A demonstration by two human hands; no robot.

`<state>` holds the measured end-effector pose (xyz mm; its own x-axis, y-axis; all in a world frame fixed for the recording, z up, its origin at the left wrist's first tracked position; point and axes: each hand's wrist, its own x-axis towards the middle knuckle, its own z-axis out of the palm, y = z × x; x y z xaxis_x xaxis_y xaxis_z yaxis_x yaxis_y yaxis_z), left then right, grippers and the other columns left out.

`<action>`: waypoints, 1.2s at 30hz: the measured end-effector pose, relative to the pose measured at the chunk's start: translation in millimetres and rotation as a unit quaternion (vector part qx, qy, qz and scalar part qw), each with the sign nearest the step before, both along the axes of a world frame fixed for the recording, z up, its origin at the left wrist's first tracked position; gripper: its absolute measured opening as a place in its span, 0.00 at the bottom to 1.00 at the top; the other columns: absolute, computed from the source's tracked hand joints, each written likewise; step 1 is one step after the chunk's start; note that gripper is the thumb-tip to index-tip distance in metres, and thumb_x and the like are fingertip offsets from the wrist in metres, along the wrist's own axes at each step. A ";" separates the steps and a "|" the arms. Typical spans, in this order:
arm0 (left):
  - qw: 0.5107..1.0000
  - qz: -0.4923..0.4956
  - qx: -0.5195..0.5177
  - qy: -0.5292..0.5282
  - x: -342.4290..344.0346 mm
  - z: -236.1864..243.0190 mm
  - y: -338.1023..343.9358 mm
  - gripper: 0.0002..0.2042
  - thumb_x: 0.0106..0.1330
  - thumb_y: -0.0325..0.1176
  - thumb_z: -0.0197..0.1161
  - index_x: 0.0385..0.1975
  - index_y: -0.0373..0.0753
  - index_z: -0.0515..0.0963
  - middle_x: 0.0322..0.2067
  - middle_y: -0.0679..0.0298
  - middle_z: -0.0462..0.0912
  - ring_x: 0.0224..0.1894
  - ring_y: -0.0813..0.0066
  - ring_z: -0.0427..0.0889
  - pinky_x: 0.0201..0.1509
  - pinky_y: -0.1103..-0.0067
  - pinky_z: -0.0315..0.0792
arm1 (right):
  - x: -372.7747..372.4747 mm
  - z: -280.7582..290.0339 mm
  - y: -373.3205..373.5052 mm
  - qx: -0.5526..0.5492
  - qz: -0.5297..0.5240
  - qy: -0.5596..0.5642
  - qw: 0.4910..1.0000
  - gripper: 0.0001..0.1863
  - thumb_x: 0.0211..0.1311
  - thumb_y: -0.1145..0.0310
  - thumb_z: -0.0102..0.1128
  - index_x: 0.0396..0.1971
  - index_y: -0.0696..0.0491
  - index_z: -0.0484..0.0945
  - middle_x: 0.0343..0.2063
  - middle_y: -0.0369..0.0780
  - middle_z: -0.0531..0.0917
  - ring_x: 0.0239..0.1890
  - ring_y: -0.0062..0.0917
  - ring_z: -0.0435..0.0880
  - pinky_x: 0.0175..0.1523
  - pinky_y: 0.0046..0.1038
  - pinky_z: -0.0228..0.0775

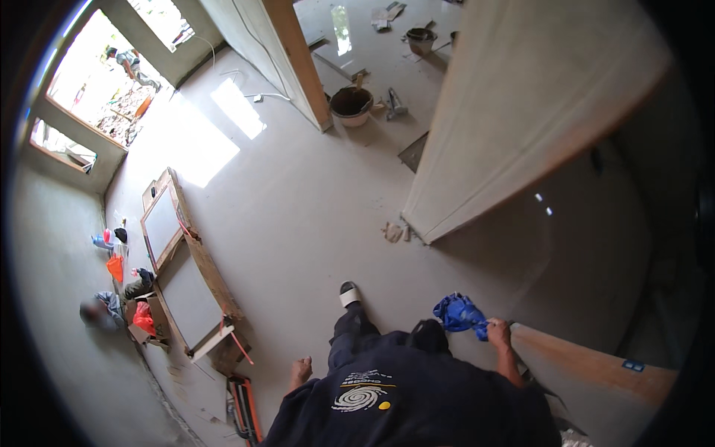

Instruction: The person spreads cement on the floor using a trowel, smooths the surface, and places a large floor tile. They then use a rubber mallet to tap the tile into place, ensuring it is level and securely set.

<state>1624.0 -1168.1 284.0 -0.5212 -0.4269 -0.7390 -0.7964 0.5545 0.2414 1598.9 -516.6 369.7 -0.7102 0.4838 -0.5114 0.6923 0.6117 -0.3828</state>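
Far left: another person sits by the wall w/ orange bags (115, 267). Next right, large tiles in wooden frames (192, 296) lie flat on the floor (313, 201), tile cutter (244, 408) near. Left hand (299, 370) hangs empty, fingers loosely open, touching nothing. Right hand (497, 331) grips a blue cloth (460, 313), bunched, held above floor beside a wooden board edge (588, 361). Bucket (351, 104) far, by doorway. Judging progress: cloth in hand, not yet applied to any surface; no wiped area visible.

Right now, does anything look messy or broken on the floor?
Yes. Small broken bits lie loose on the floor by the wall corner. The right hand holds a crumpled blue bag; the left hand is empty.
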 end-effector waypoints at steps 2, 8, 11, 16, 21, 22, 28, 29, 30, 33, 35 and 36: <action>0.999 -0.011 -0.022 0.035 -28.7 9.9 -49.6 0.21 0.67 0.46 0.55 0.30 0.28 0.78 0.25 0.52 0.81 0.28 0.57 0.84 0.33 0.65 0.76 | -17.7 -4.4 -26.5 0.034 -0.033 -0.015 0.999 0.15 0.55 0.68 0.50 0.38 0.53 0.85 0.39 0.50 0.84 0.44 0.44 0.82 0.51 0.35 0.74; 0.959 -0.251 -0.103 0.085 -269.7 72.9 -94.0 0.22 0.69 0.47 0.49 0.43 0.31 0.78 0.42 0.43 0.80 0.47 0.41 0.77 0.53 0.58 0.71 | -75.3 -7.1 -101.8 0.104 -0.100 -0.055 0.988 0.15 0.56 0.71 0.50 0.39 0.53 0.85 0.40 0.50 0.84 0.45 0.44 0.82 0.51 0.37 0.74; 0.943 -0.264 -0.030 0.200 -419.0 94.9 -51.6 0.21 0.70 0.45 0.50 0.47 0.32 0.77 0.47 0.46 0.79 0.51 0.45 0.76 0.55 0.61 0.70 | -108.1 -6.9 -126.8 0.068 -0.130 -0.094 0.985 0.15 0.55 0.71 0.52 0.41 0.55 0.83 0.39 0.51 0.83 0.44 0.44 0.83 0.50 0.37 0.74; 0.936 -0.193 0.089 0.281 -607.2 95.6 9.0 0.22 0.71 0.45 0.52 0.51 0.31 0.75 0.48 0.47 0.80 0.51 0.53 0.78 0.56 0.65 0.71 | -187.1 -35.8 -150.1 0.026 -0.159 -0.209 0.965 0.18 0.51 0.68 0.58 0.43 0.57 0.82 0.41 0.53 0.83 0.46 0.44 0.82 0.50 0.36 0.74; 0.974 0.082 0.085 0.193 -664.1 53.2 -98.8 0.21 0.71 0.44 0.52 0.49 0.29 0.73 0.41 0.54 0.78 0.41 0.64 0.79 0.39 0.73 0.76 | -275.6 -42.4 -164.3 -0.038 -0.116 -0.201 0.972 0.20 0.43 0.66 0.70 0.37 0.61 0.82 0.33 0.50 0.85 0.37 0.37 0.86 0.42 0.36 0.77; 0.979 0.135 0.061 0.142 -649.5 47.3 -125.0 0.26 0.68 0.56 0.52 0.52 0.38 0.70 0.41 0.58 0.79 0.35 0.67 0.81 0.29 0.73 0.69 | -293.8 -34.1 -158.0 -0.082 -0.148 -0.251 0.953 0.19 0.42 0.65 0.72 0.35 0.61 0.82 0.29 0.48 0.85 0.33 0.35 0.86 0.39 0.35 0.78; 0.929 -0.359 -0.047 -0.072 -574.4 42.1 -177.0 0.14 0.67 0.43 0.53 0.40 0.38 0.75 0.31 0.47 0.82 0.31 0.49 0.83 0.32 0.60 0.77 | -362.4 11.5 -166.5 -0.152 -0.209 -0.273 0.927 0.13 0.49 0.65 0.68 0.24 0.61 0.82 0.18 0.43 0.82 0.18 0.26 0.81 0.25 0.29 0.75; 0.934 -0.343 -0.032 -0.091 -587.3 39.5 -173.7 0.14 0.68 0.43 0.53 0.39 0.38 0.75 0.31 0.48 0.82 0.31 0.49 0.82 0.33 0.60 0.77 | -371.5 9.5 -170.6 -0.164 -0.225 -0.278 0.919 0.13 0.50 0.65 0.68 0.24 0.61 0.82 0.18 0.43 0.82 0.18 0.26 0.81 0.25 0.29 0.75; 0.942 -0.321 -0.018 -0.096 -612.2 32.5 -169.5 0.13 0.68 0.42 0.53 0.38 0.37 0.75 0.30 0.48 0.81 0.31 0.49 0.82 0.33 0.60 0.76 | -380.2 4.1 -175.6 -0.179 -0.239 -0.280 0.912 0.13 0.50 0.65 0.67 0.24 0.61 0.82 0.18 0.43 0.82 0.18 0.26 0.81 0.25 0.28 0.75; 0.935 -0.346 0.014 -0.082 -724.8 8.0 -150.3 0.12 0.68 0.40 0.52 0.37 0.37 0.76 0.29 0.50 0.81 0.31 0.48 0.81 0.35 0.60 0.76 | -414.3 -23.5 -196.2 -0.224 -0.277 -0.282 0.891 0.12 0.53 0.65 0.64 0.23 0.61 0.82 0.17 0.43 0.82 0.18 0.25 0.81 0.25 0.28 0.74; 0.901 -0.430 0.031 -0.046 -825.4 0.3 -129.0 0.11 0.68 0.39 0.52 0.36 0.37 0.76 0.28 0.50 0.81 0.31 0.48 0.80 0.36 0.60 0.75 | -445.2 -43.5 -215.2 -0.256 -0.304 -0.277 0.875 0.12 0.54 0.65 0.63 0.22 0.60 0.82 0.17 0.42 0.82 0.17 0.25 0.80 0.24 0.28 0.74; 0.862 -0.506 0.038 0.007 -885.2 -0.9 -110.7 0.11 0.68 0.38 0.52 0.35 0.37 0.76 0.27 0.51 0.80 0.31 0.48 0.80 0.36 0.60 0.75 | -463.9 -51.7 -221.5 -0.272 -0.312 -0.269 0.870 0.12 0.55 0.65 0.62 0.22 0.60 0.81 0.17 0.42 0.82 0.17 0.25 0.80 0.24 0.27 0.73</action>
